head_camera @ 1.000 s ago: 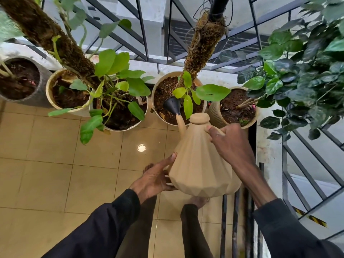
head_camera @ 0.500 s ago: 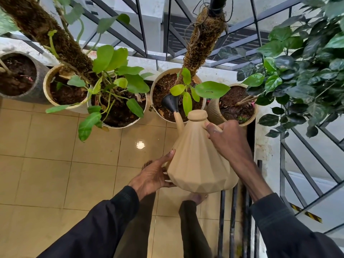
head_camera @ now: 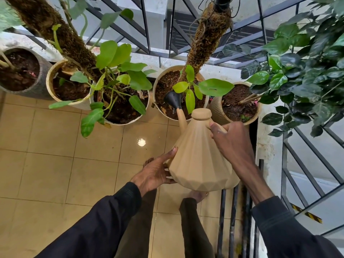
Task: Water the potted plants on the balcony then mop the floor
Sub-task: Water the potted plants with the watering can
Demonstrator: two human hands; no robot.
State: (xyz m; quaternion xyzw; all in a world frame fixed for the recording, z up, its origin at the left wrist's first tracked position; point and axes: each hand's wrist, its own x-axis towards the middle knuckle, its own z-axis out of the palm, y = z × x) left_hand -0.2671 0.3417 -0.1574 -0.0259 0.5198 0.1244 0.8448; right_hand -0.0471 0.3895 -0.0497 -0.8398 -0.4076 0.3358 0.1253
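Right hand (head_camera: 232,144) clasped on one watering can (head_camera: 197,161), left hand (head_camera: 154,172) flat against it; five pots (head_camera: 154,94).

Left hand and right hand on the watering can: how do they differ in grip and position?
The left hand presses open-fingered against the watering can, low on its side; the right hand curls round its handle near the top. The left hand sits lower, the right hand higher. Both touch the can.

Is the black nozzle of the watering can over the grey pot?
No, the black nozzle sits over soil in the middle cream pot.
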